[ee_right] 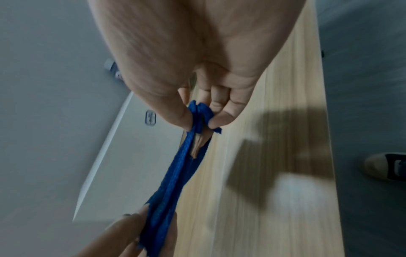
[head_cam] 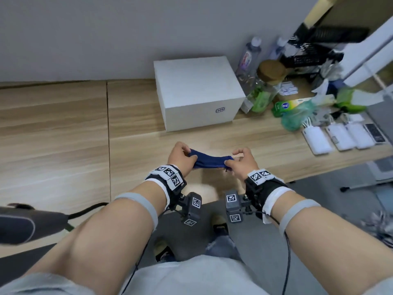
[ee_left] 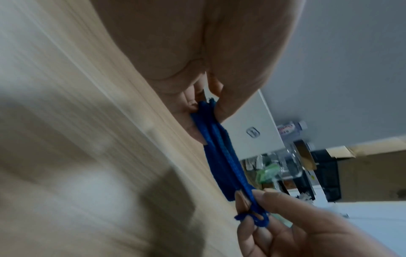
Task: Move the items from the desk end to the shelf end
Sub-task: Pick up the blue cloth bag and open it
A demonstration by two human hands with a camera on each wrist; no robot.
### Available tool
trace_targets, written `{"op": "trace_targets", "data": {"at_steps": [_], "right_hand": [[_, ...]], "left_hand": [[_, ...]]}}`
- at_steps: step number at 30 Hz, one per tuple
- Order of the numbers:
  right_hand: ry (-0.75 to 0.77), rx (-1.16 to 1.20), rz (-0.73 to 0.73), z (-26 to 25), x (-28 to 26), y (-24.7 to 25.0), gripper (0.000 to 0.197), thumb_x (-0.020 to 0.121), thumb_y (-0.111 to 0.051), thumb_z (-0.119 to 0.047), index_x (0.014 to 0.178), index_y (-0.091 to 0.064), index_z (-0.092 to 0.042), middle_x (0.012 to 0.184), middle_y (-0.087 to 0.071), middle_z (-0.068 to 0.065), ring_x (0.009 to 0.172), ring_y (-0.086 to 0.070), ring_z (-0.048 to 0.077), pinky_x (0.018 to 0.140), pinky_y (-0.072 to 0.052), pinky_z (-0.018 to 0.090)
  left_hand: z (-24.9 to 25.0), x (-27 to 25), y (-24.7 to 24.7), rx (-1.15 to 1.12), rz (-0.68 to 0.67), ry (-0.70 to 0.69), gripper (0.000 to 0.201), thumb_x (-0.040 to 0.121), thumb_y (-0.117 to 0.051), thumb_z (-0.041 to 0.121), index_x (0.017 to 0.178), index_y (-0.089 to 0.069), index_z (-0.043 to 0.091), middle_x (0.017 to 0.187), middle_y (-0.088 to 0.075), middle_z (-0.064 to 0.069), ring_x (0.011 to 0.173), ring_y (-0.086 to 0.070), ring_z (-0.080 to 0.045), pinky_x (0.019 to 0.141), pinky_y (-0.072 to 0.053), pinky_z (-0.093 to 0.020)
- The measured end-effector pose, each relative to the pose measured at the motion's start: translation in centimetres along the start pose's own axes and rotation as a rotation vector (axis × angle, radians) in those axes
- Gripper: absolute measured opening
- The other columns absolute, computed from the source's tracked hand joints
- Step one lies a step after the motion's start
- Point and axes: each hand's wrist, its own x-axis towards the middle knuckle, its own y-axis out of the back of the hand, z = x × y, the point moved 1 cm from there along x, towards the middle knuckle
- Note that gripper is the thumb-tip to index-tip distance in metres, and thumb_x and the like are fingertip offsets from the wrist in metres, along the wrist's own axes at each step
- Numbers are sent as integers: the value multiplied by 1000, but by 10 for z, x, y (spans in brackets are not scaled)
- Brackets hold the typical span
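Observation:
A small blue cloth [head_cam: 209, 161] is stretched between my two hands just above the wooden desk [head_cam: 63, 133]. My left hand [head_cam: 184, 156] pinches its left end with thumb and fingers. My right hand [head_cam: 236, 161] pinches its right end, where a tan tag [head_cam: 238, 155] sticks out. The left wrist view shows the blue cloth [ee_left: 222, 154] running from my left hand [ee_left: 208, 106] down to my right hand [ee_left: 257, 213]. In the right wrist view the blue cloth [ee_right: 175, 175] leaves my right hand [ee_right: 198, 120] with the tan tag [ee_right: 198, 144] beside it.
A white box [head_cam: 197, 92] stands on the desk behind my hands. To its right are bottles [head_cam: 248, 56], a cork-lidded jar [head_cam: 270, 77], green bags [head_cam: 297, 116], several white power banks [head_cam: 338, 137] and a black wire shelf [head_cam: 314, 52]. A chair arm [head_cam: 25, 222] is at lower left.

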Motion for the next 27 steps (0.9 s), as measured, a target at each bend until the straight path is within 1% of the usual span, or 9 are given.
{"op": "trace_targets", "data": {"at_steps": [3,5,10,13,16,18,22,24,27], "right_hand": [[21,12,46,6,18,45,26,83,-62,3,86,-52,-22,72,-60,11,60,-61,29,66,-54,43],[27,-7,60,14,34,75,24,82,-61,4,79,-57,-20,71,-62,13,58,-61,28,64,-53,40],[24,-55,100,41,93,147,25,80,-64,1,72,-63,-22,77,-70,13,58,-66,24,64,-56,35],[4,-67,120,62,134,189,25,78,-66,-1,70,-65,-25,81,-73,16,66,-70,31,71,-59,40],[-9,-81,122,83,164,224,25,75,-68,-3,68,-67,-27,73,-71,8,72,-71,34,75,-60,50],[1,-80,124,95,179,245,27,73,-68,-4,66,-68,-30,71,-69,3,76,-71,33,76,-59,51],[23,-90,86,111,200,273,30,73,-64,-5,70,-70,-34,81,-71,-7,84,-70,23,84,-59,46],[4,-96,52,112,204,279,27,75,-62,-7,80,-71,-31,90,-73,-6,88,-71,20,89,-57,43],[18,-203,3,110,205,280,24,81,-62,-8,96,-71,-24,104,-68,-2,92,-67,17,92,-54,33]], "left_hand": [[28,0,-47,92,-30,-65,23,85,-68,6,78,-60,26,89,-67,-2,92,-68,-30,86,-58,-41],[38,7,-83,129,-64,-87,21,86,-67,6,79,-66,26,90,-69,2,93,-69,-25,89,-56,-36],[59,31,-171,186,-98,-105,17,89,-66,5,90,-73,21,97,-70,3,96,-67,-19,90,-51,-26],[70,46,-222,207,-105,-77,19,89,-64,5,97,-76,17,97,-69,3,96,-66,-19,91,-51,-26],[78,58,-268,217,-127,-54,22,90,-62,4,95,-75,20,100,-72,0,94,-67,-20,88,-51,-25],[83,66,-297,215,-136,-51,25,91,-59,2,93,-74,23,102,-73,-2,91,-67,-21,86,-52,-26],[87,78,-335,184,-122,23,31,91,-56,3,97,-74,27,102,-75,-8,88,-69,-27,87,-55,-31],[82,81,-342,175,-107,76,29,90,-57,5,100,-73,28,101,-75,-8,92,-70,-33,89,-57,-37],[73,77,-337,203,-116,131,25,88,-58,7,92,-70,28,105,-74,-6,90,-70,-28,86,-57,-37]]}}
